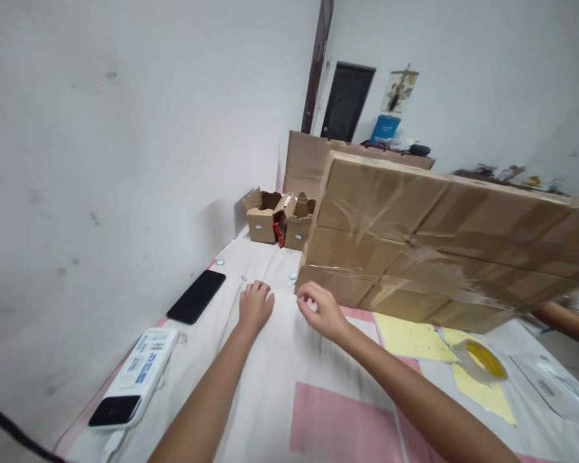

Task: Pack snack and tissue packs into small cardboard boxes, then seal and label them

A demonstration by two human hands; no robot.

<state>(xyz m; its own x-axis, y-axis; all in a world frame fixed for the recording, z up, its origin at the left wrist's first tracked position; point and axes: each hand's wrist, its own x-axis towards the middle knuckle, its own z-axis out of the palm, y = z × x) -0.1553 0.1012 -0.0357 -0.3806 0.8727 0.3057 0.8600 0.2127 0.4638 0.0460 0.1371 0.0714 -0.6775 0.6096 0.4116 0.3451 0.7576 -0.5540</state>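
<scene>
My left hand rests on the white and pink cloth with its fingers spread a little and nothing in them. To its right, my right hand is raised slightly, its fingers curled toward the thumb; whether anything small is between them cannot be made out. Just beyond that hand stands a large block of taped cardboard boxes, tilted, its lower left corner near the fingertips. A black phone lies to the left of my left hand.
A white power bank with a cable lies near left by the wall. Two small open boxes stand farther back. Yellow sheets and a tape roll lie at the right. Another person's arm shows at the right edge.
</scene>
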